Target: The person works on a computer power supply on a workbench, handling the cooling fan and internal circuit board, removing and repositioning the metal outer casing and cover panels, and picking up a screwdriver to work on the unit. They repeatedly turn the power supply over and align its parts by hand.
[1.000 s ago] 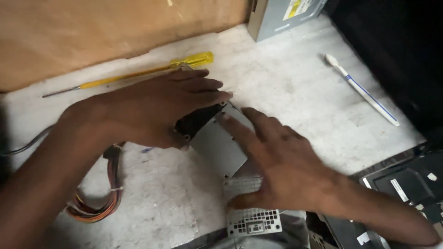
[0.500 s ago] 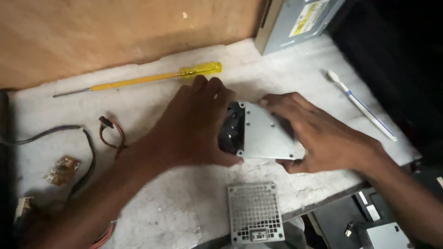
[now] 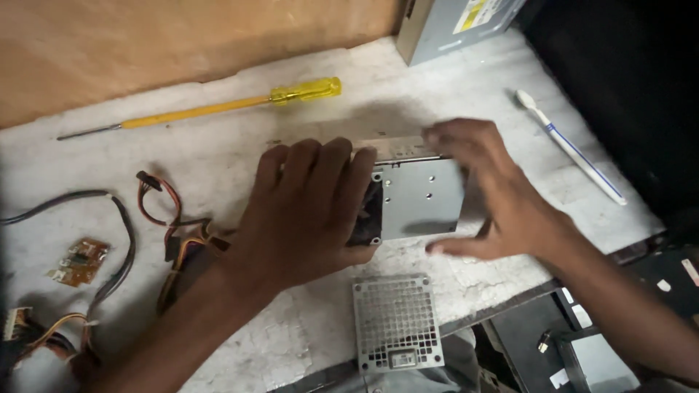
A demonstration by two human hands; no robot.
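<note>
white worktop (image 3: 240, 153) | yellow screwdriver (image 3: 218, 109) | white pen (image 3: 568, 145) | perforated grille (image 3: 397, 322) | small circuit board (image 3: 79, 262)

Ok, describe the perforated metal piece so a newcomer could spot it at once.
On the pale worktop, look at its near edge, just below the grey metal box held in both hands. The grille lies flat there, alone: a small square plate punched with rows of holes.
</note>
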